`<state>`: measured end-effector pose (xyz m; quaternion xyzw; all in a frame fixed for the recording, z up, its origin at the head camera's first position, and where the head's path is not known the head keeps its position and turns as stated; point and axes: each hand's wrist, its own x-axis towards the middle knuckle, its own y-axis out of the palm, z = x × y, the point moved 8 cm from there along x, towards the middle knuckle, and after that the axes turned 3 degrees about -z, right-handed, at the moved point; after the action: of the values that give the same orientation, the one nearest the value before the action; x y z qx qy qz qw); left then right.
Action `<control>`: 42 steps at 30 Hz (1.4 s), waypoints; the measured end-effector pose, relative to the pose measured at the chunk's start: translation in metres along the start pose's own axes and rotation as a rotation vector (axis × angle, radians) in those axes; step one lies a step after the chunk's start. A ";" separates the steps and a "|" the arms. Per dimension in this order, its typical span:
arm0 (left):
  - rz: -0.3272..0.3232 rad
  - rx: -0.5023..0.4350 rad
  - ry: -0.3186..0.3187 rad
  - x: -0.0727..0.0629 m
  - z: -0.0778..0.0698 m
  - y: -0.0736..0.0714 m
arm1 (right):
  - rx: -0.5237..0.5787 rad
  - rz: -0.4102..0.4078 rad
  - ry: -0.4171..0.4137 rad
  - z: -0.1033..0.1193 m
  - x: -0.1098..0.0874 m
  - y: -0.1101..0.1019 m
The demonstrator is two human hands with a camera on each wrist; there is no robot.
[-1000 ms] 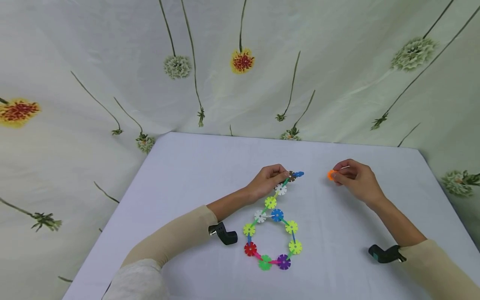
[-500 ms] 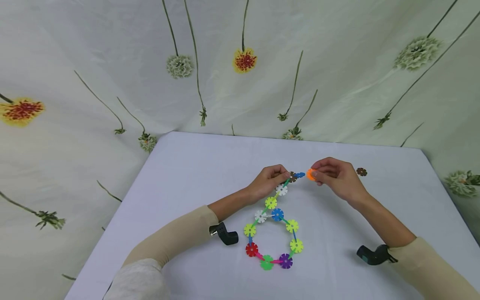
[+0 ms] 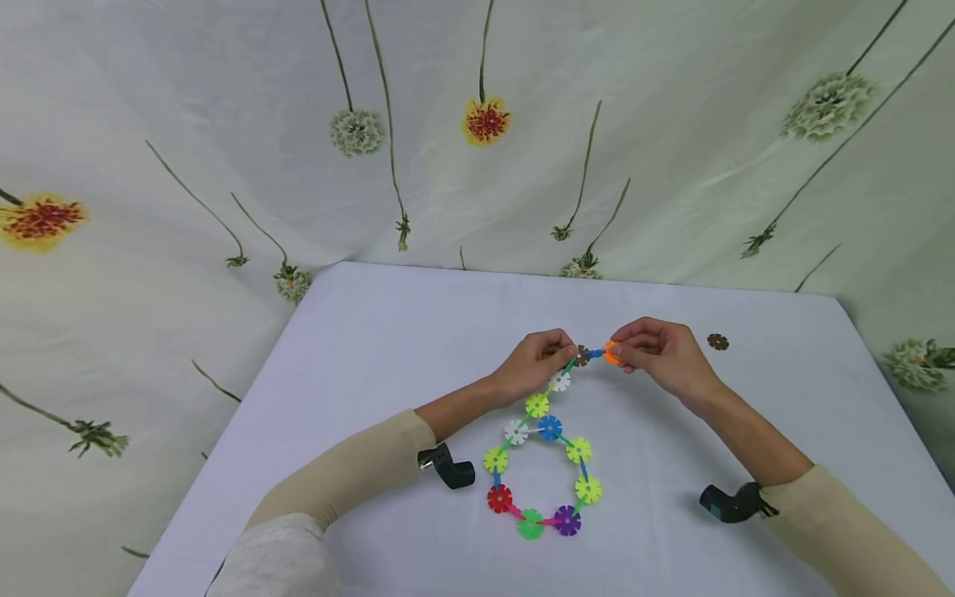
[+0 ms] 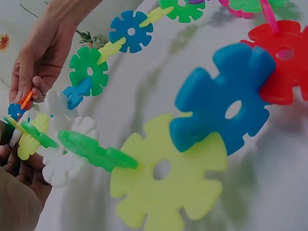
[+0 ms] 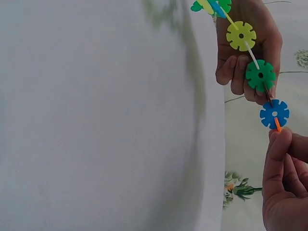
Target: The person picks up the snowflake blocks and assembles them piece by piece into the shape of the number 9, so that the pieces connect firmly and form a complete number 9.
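Note:
A chain of colourful notched plastic discs, snowflake-shaped, forms a ring with a tail, seen in the head view through its yellow disc [image 3: 537, 405]. My left hand [image 3: 525, 365] pinches the tail near a brown disc [image 3: 581, 356]. Beyond that disc, a blue disc [image 5: 275, 114] ends the chain. Between thumb and fingertips, my right hand [image 3: 667, 356] pinches an orange disc [image 3: 610, 351]. In the right wrist view, the orange disc's edge meets a notch of the blue one; how deep it sits is unclear. Large in the left wrist view are a yellow disc [image 4: 163, 178] and a blue disc [image 4: 224, 98].
A loose brown disc [image 3: 718, 342] lies on the white table [image 3: 418, 323], right of my right hand. Behind the table hangs a flower-printed cloth [image 3: 261, 108]. Both wrists wear black cameras, the left wrist camera [image 3: 451, 470] being near the ring.
My right hand has moved left with the orange disc, bringing it against the blue disc at the chain's end. The loose brown disc has come into sight. My left hand keeps its place.

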<state>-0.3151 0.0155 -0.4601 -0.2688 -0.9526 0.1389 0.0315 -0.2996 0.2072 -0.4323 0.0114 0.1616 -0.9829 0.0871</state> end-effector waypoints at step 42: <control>-0.004 0.029 -0.013 0.001 0.005 0.004 | -0.622 -0.323 0.115 -0.085 0.011 -0.139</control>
<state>-0.3140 0.0181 -0.4666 -0.2655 -0.9512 0.1544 0.0294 -0.3355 0.3625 -0.4695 0.0142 0.4575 -0.8855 -0.0793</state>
